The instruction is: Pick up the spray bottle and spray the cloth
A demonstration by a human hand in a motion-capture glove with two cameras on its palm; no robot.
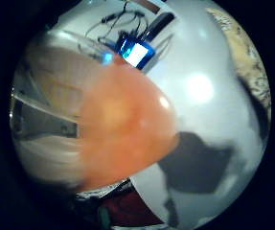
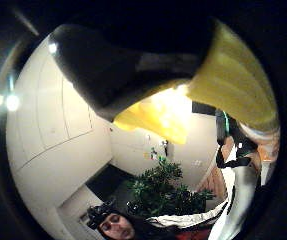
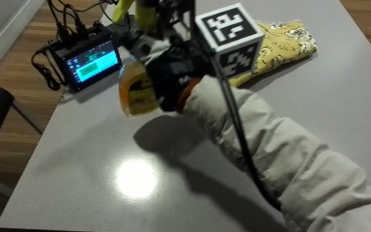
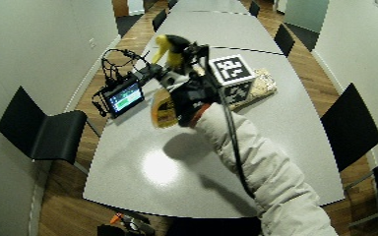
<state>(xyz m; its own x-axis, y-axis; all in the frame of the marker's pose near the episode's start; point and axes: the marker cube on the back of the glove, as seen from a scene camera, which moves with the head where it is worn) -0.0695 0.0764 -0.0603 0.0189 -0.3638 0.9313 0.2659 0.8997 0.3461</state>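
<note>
Spray bottle (image 3: 137, 89) is off the table (image 3: 314, 92), held in the air near the monitor (image 3: 89, 63); its shadow falls on the bare grey top below. Yellow trigger head (image 4: 166, 49) is up top, amber body hangs down. My gloved right hand (image 3: 166, 79) has its fingers curled round the bottle's neck, bottle slightly tilted. Patterned yellow cloth (image 3: 282, 41) lies folded on the far side of the hand, well apart from the bottle.

Step in hand, as I judge it: carry over and aim. I'd swing the nozzle toward the cloth first, bring it near, keep the bottle roughly upright so the tube feeds. Risk: spraying too soon mists the monitor and its cables (image 3: 60, 19).
</note>
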